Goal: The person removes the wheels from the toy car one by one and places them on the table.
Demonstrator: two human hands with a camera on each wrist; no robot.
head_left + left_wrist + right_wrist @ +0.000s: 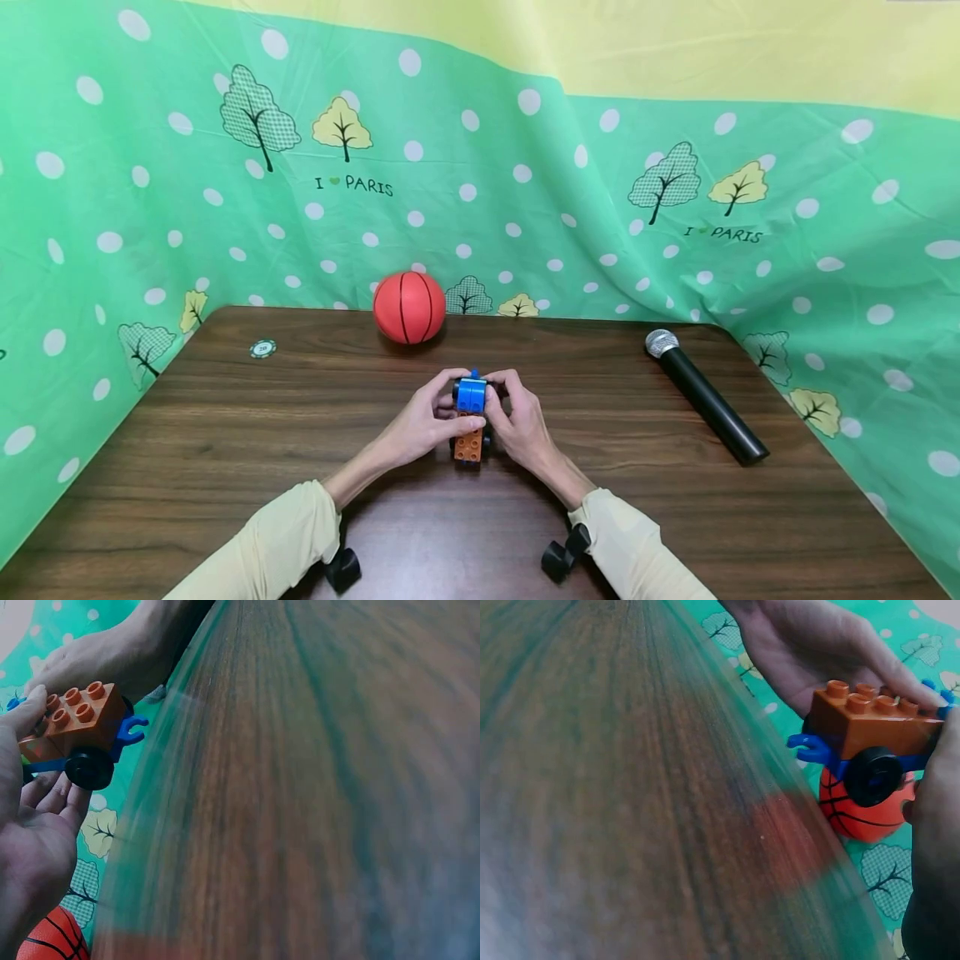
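Up at the back, a big green cloth (480,192) with white dots and little trees fills the top and both sides of the frame. Below it lies the brown wooden tabletop (225,467), which takes up the lower half.

Next in size is the black microphone (708,398) with a silver head. It lies flat at the right of the frame, well apart from the hands. An orange ball (408,307) with black lines sits at the far edge of the tabletop, in the middle of the frame, touching the cloth. It also peeks out behind the toy in both wrist views.

Two arms in pale yellow sleeves (277,542) come in from the bottom of the frame. The left hand (427,421) and the right hand (517,417) meet in the middle, and both have their fingers curled around a toy car (470,417) made of blocks. The left hand grips its left side and the right hand grips its right side. The toy has a blue block at its far end, an orange block with round bumps at the near end, black wheels and a blue hook. It is just in front of the ball.

Smallest is a round green chip (262,348) lying near the left back corner of the tabletop.
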